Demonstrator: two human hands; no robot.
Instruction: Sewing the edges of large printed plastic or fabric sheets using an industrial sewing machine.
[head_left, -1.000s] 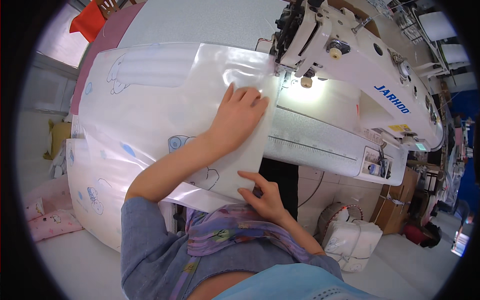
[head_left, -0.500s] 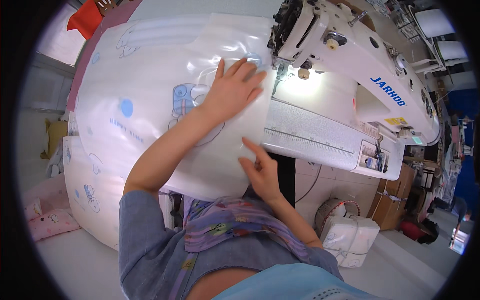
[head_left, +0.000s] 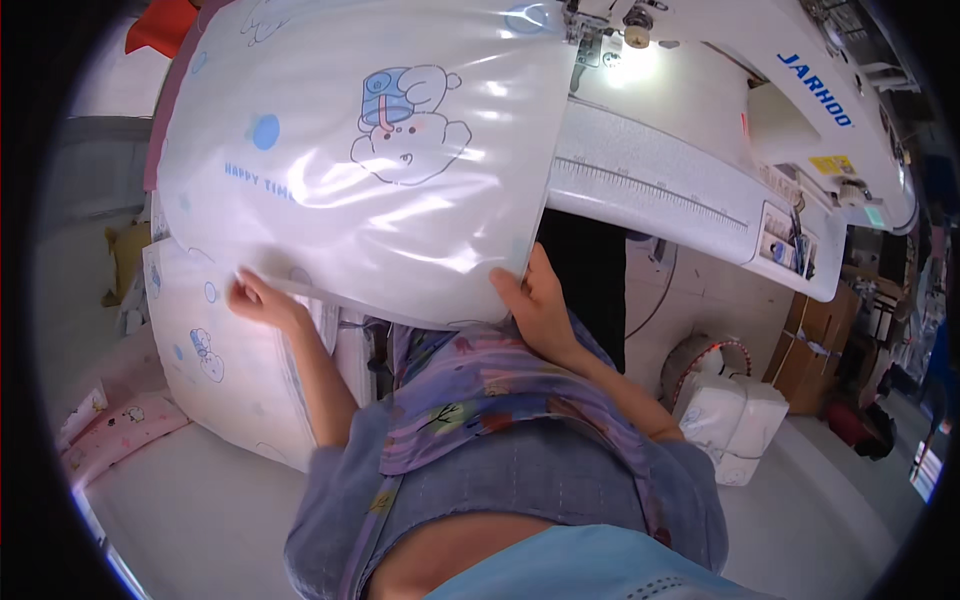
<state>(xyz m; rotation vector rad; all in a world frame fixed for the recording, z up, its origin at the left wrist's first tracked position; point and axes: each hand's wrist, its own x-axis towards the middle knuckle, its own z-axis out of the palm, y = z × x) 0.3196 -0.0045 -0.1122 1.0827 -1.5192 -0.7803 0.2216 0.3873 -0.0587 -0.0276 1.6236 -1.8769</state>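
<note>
A large glossy white plastic sheet (head_left: pixel 330 230) with a blue-and-white cartoon animal print spreads over the table in front of me. Its right side reaches the presser foot (head_left: pixel 580 65) of a white sewing machine (head_left: pixel 790 75). My right hand (head_left: pixel 538 305) grips the sheet's near right corner, thumb on top and fingers at the edge. At the sheet's near left edge, my left hand (head_left: pixel 258 302) is closed in a pinch, slightly blurred. A second printed sheet (head_left: pixel 235 390) hangs below that hand.
A metal ruler strip (head_left: pixel 650 180) runs along the machine bed's near side. Down on the right are a tied white bundle (head_left: pixel 735 425), a round basket (head_left: pixel 690 365) and a cardboard box (head_left: pixel 815 345). Pink printed fabric (head_left: pixel 130 430) lies at the lower left.
My left hand has left the middle of the sheet and come down to its near left edge. My right hand has closed on the near right corner. The view has shifted.
</note>
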